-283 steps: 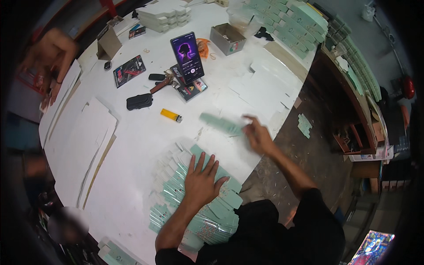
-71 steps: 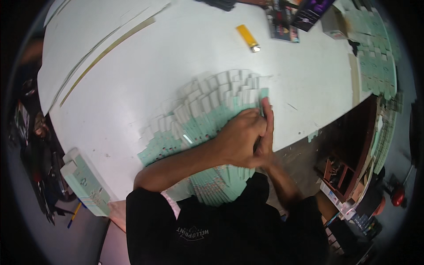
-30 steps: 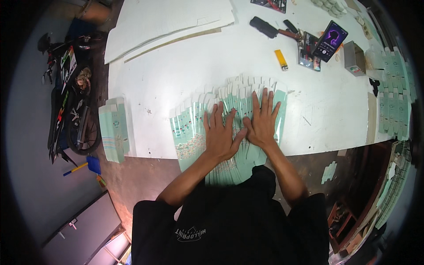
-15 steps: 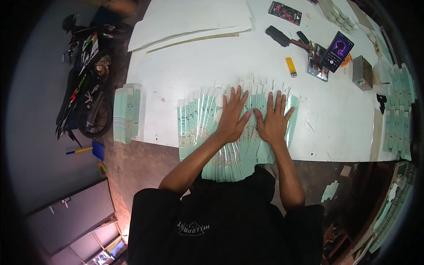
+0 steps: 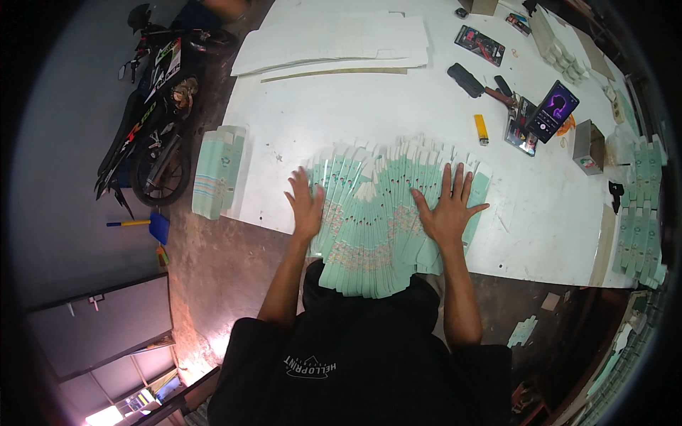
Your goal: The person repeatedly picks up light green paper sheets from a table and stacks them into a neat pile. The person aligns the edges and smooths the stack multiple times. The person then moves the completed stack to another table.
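Note:
Many flat, pale green printed carton blanks (image 5: 369,241) lie fanned out and overlapping at the table's near edge, their lower ends hanging over it toward my lap. At the left rim of the fan is my left hand (image 5: 307,206), fingers spread, its thumb side against the outermost blanks. My right hand (image 5: 449,213) lies flat with fingers apart on the right part of the fan. Neither hand grips anything. White end flaps stick up along the far side of the fan.
A stack of green cartons (image 5: 217,172) stands at the table's left edge, white sheets (image 5: 334,46) farther back. Rightward lie a yellow lighter (image 5: 481,130), a phone (image 5: 553,112) and a small open box (image 5: 589,148). More green cartons (image 5: 639,213) line the right edge. A motorbike (image 5: 160,121) stands left.
My left hand has moved left, from the middle of the fan to its left rim. The left blanks are pushed closer together. My right hand stays on the right part.

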The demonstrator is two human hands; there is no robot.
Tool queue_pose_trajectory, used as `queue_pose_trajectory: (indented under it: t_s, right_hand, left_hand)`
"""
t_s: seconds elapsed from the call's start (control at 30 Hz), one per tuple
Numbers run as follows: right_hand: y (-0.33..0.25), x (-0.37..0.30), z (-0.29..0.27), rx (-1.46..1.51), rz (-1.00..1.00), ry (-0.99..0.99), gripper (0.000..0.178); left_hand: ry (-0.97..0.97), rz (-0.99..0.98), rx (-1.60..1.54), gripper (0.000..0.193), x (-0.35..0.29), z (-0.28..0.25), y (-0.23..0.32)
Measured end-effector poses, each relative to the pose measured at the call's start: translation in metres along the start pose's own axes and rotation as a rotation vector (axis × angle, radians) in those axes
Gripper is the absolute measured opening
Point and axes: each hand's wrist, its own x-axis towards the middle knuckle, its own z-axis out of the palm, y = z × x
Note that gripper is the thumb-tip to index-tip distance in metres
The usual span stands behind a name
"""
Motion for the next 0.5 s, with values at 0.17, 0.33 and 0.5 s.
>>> queue_pose_trajectory:
  t_s: [0.17, 0.33, 0.5]
  right_hand:
    - [0.008, 0.003, 0.0, 0.093, 0.013, 0.036, 0.107]
    - [0.009, 0.001, -0.002, 0.175, 0.006, 0.067, 0.108]
    - [0.011, -0.003, -0.002, 0.386, -0.033, 0.152, 0.107]
  left_hand:
    - [0.045, -0.339, 0.159, 0.106, -0.009, -0.034, 0.029]
    - [-0.148, -0.36, -0.47, 0.061, -0.018, -0.02, 0.018]
    - [-0.281, -0.296, -0.454, 0.067, -0.019, 0.006, 0.091]
